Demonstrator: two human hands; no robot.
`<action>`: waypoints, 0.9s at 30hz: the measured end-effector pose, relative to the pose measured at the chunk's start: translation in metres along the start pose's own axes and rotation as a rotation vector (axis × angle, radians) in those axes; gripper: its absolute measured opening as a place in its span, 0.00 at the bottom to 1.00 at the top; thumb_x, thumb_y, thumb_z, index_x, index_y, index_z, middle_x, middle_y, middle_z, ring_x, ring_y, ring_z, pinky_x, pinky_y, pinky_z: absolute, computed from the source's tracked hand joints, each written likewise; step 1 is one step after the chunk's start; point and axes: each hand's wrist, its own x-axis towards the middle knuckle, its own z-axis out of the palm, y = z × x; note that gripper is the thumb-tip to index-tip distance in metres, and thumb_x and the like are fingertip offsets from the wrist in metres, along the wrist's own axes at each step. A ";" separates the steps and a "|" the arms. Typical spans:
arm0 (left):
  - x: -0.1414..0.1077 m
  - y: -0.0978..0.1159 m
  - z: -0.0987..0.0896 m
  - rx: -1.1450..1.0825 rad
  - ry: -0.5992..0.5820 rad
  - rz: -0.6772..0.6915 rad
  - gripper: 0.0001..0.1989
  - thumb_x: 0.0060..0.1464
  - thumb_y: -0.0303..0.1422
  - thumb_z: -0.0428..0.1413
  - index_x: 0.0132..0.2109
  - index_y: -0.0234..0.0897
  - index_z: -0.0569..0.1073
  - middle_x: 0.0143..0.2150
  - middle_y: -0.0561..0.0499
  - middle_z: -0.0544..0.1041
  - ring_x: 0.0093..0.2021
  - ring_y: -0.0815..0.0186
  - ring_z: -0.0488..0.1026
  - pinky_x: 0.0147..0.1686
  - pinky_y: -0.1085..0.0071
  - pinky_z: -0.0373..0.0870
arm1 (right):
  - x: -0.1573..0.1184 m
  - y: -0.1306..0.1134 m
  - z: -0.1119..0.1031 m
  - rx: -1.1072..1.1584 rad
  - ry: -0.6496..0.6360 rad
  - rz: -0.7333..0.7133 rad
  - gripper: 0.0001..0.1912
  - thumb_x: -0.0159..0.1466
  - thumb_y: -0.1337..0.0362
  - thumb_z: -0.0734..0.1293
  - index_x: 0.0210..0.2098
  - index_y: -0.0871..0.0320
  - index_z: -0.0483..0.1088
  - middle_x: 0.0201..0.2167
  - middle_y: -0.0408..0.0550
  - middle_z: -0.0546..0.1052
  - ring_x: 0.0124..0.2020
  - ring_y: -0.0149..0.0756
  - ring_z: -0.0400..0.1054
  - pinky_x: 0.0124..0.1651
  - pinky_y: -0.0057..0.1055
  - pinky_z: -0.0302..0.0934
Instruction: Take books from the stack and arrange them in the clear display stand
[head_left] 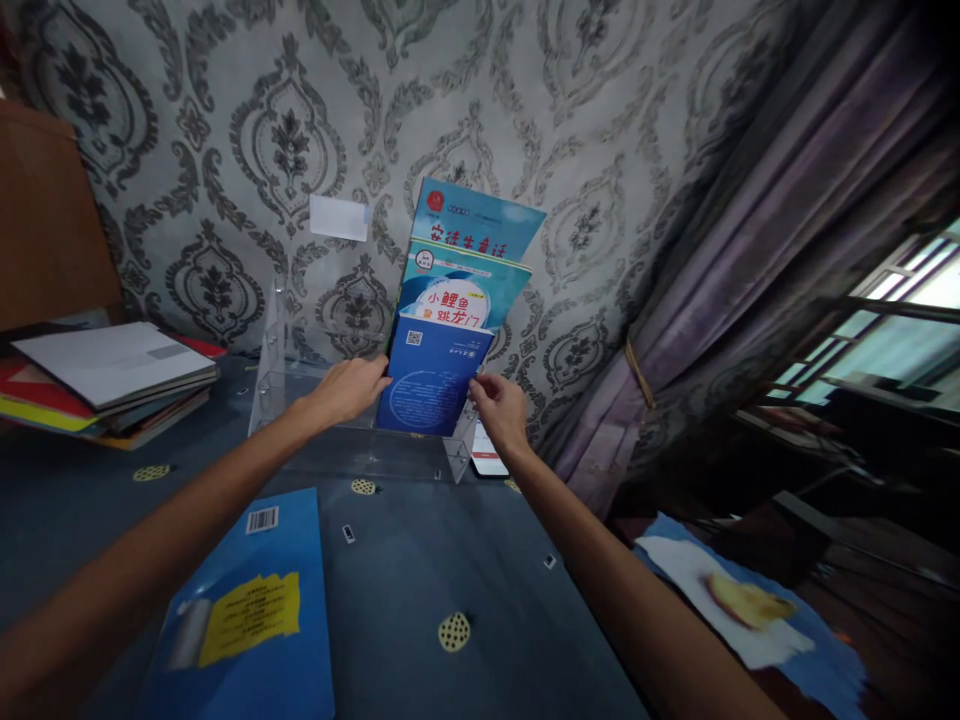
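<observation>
A dark blue book (431, 385) stands upright at the right end of a clear acrylic rack (360, 452). My left hand (351, 388) grips its left edge, and my right hand (499, 405) pinches its right edge. Behind it rise a teal book (510, 285) with red characters and a taller light blue book (480, 215). The fingertips of my left hand are partly hidden at the book's edge. On the table in front of the rack lies a blue book (315, 600) with a yellow patch, below my left forearm.
A pile of books (112, 370) lies on the table (405, 560) at the left. A phone (489, 450) stands beside the rack's right end. Patterned wallpaper (292, 140) is behind, and a purple curtain (675, 260) hangs at the right.
</observation>
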 end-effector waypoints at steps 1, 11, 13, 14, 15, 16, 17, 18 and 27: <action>0.000 0.000 0.001 -0.001 0.001 0.002 0.13 0.68 0.37 0.46 0.51 0.36 0.70 0.45 0.38 0.80 0.44 0.50 0.79 0.41 0.60 0.71 | 0.000 0.000 0.000 0.002 -0.003 0.001 0.15 0.58 0.53 0.65 0.33 0.58 0.75 0.31 0.51 0.80 0.33 0.45 0.75 0.36 0.39 0.69; 0.001 -0.004 0.008 -0.020 0.024 0.012 0.12 0.68 0.35 0.45 0.50 0.35 0.68 0.44 0.38 0.80 0.44 0.51 0.79 0.41 0.62 0.71 | -0.001 0.000 -0.001 0.012 -0.030 -0.003 0.13 0.58 0.53 0.65 0.32 0.57 0.74 0.28 0.49 0.79 0.30 0.43 0.74 0.35 0.37 0.68; 0.001 -0.005 0.009 -0.030 0.024 0.026 0.12 0.68 0.35 0.45 0.51 0.34 0.68 0.44 0.37 0.80 0.44 0.50 0.79 0.41 0.61 0.71 | -0.001 0.001 -0.001 0.007 -0.040 -0.004 0.13 0.58 0.54 0.65 0.32 0.57 0.74 0.26 0.49 0.78 0.30 0.43 0.74 0.34 0.37 0.67; 0.002 -0.005 0.009 -0.035 0.023 0.032 0.12 0.68 0.35 0.44 0.50 0.34 0.68 0.45 0.37 0.80 0.44 0.50 0.79 0.41 0.61 0.71 | -0.002 0.001 -0.001 0.005 -0.045 -0.003 0.13 0.58 0.54 0.65 0.32 0.57 0.74 0.26 0.48 0.78 0.29 0.43 0.74 0.34 0.37 0.67; 0.002 -0.006 0.009 -0.038 0.023 0.037 0.12 0.68 0.35 0.44 0.50 0.34 0.68 0.45 0.37 0.80 0.45 0.49 0.79 0.41 0.61 0.72 | -0.002 0.002 -0.001 0.004 -0.048 -0.003 0.13 0.58 0.54 0.65 0.32 0.57 0.75 0.26 0.48 0.78 0.29 0.43 0.74 0.34 0.37 0.67; 0.002 -0.006 0.009 -0.040 0.023 0.039 0.12 0.68 0.35 0.44 0.50 0.34 0.68 0.45 0.37 0.80 0.45 0.49 0.79 0.41 0.61 0.72 | -0.002 0.002 -0.002 0.004 -0.051 -0.001 0.13 0.58 0.54 0.65 0.32 0.58 0.75 0.26 0.48 0.78 0.29 0.42 0.73 0.34 0.37 0.67; 0.002 -0.006 0.009 -0.042 0.024 0.040 0.12 0.68 0.36 0.44 0.50 0.34 0.68 0.45 0.37 0.80 0.45 0.50 0.79 0.41 0.61 0.72 | -0.003 0.003 -0.002 0.003 -0.052 0.000 0.13 0.58 0.54 0.65 0.32 0.58 0.75 0.26 0.48 0.78 0.29 0.42 0.73 0.34 0.37 0.67; 0.002 -0.007 0.009 -0.045 0.025 0.041 0.12 0.68 0.36 0.44 0.50 0.34 0.68 0.45 0.37 0.80 0.45 0.50 0.79 0.42 0.61 0.72 | -0.003 0.003 -0.002 0.004 -0.052 0.001 0.13 0.58 0.55 0.65 0.32 0.58 0.75 0.26 0.48 0.78 0.29 0.42 0.73 0.34 0.37 0.67; 0.000 -0.007 0.009 -0.053 0.036 0.038 0.13 0.68 0.36 0.43 0.49 0.35 0.68 0.45 0.39 0.79 0.45 0.52 0.78 0.44 0.61 0.72 | -0.002 0.001 -0.008 0.030 -0.040 -0.003 0.15 0.60 0.53 0.65 0.34 0.59 0.76 0.27 0.50 0.79 0.31 0.41 0.74 0.35 0.36 0.68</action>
